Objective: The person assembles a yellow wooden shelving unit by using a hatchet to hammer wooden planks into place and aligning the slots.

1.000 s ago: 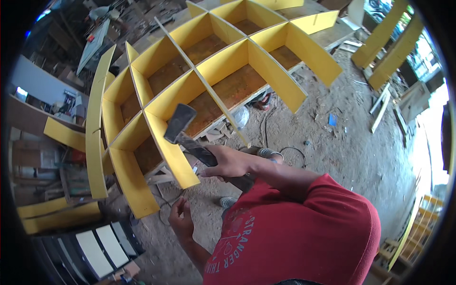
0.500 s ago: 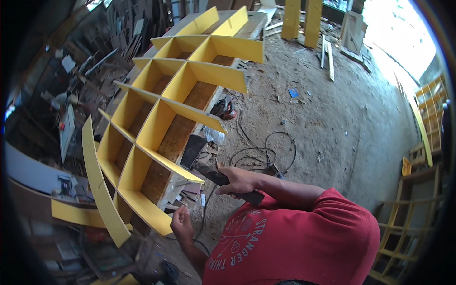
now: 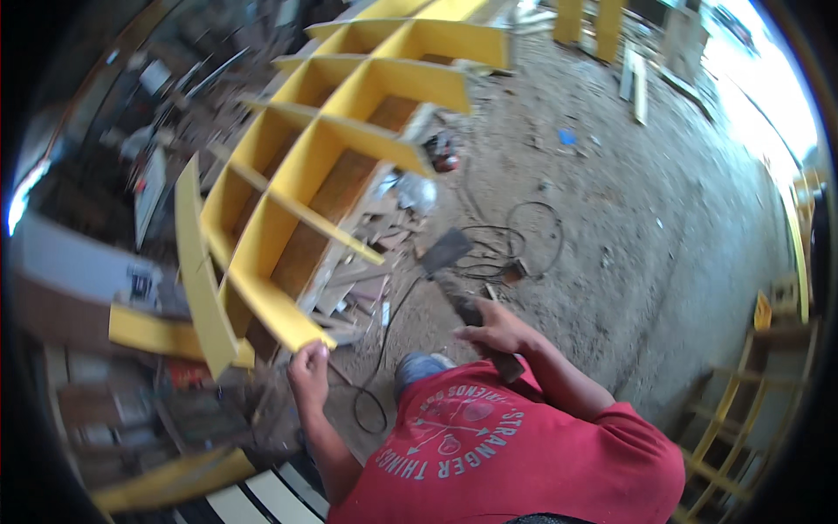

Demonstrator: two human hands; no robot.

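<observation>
A yellow grid of crossed boards lies on a worn wooden bench, its open cells facing up. My left hand is closed in a pinch at the near end of the grid's front board, against or just beside its tip. Whatever those fingers pinch is too small or hidden to make out. My right hand grips the dark handle of a hatchet. Its broad dark blade points up and away over the floor, apart from the boards.
A loose curved yellow board leans along the grid's left side. Wood offcuts and a black cable lie on the dirt floor. Yellow lattice frames stand at right. Scrap wood fills the far left.
My left hand has risen to the end of the front board. My right hand has swung the hatchet right, away from the grid. The whole view has shifted and blurred.
</observation>
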